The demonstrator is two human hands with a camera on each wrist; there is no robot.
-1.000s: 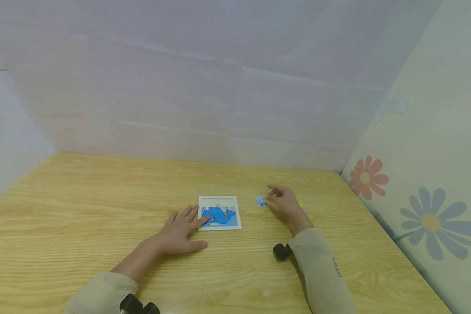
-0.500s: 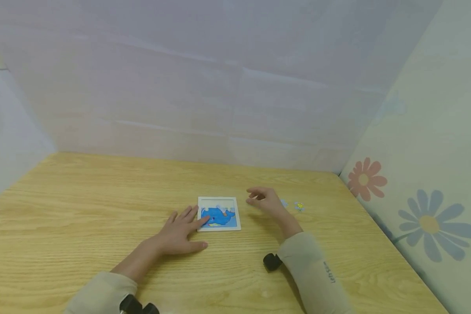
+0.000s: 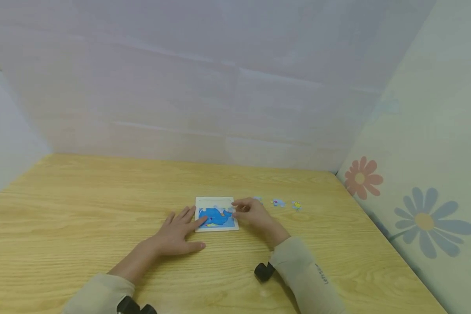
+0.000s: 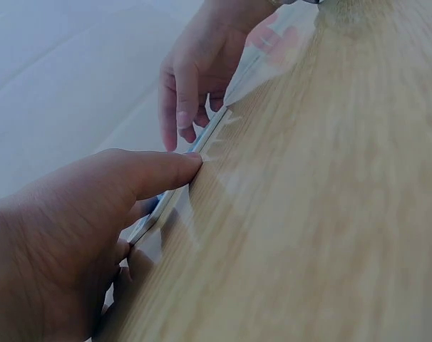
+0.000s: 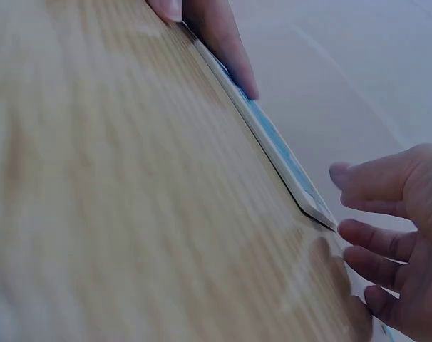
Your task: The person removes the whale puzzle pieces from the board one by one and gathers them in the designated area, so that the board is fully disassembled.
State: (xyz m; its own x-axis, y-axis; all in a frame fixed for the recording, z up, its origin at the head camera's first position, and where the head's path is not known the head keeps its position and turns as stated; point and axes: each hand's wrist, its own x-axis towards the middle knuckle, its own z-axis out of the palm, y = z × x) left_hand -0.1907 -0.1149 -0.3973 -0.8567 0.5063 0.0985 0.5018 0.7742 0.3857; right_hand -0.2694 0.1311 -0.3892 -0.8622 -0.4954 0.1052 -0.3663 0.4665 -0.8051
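In the head view a white-framed puzzle tray [image 3: 215, 199] lies flat on the table, its lower part filled with a blue whale picture [image 3: 217, 216] and its top strip pale. My left hand [image 3: 174, 235] is spread at its left side, the index fingertip resting on the whale and the thumb on the table in front. At the tray's right edge is my right hand [image 3: 255, 216], its thumb and index finger apart and loosely bent. The right wrist view shows no piece between those right fingers [image 5: 376, 178]; the tray's corner lies just beside them.
Loose puzzle pieces lie in a row right of the tray: one [image 3: 257, 199] partly behind the right hand, a blue and pink one [image 3: 278, 203], and one with a yellow sun-like shape [image 3: 296, 205]. A wall with painted flowers [image 3: 360, 179] borders the table's right side.
My right hand has moved left from beside the loose pieces to the tray's right edge, uncovering pieces behind it. The left hand has stayed on the tray.
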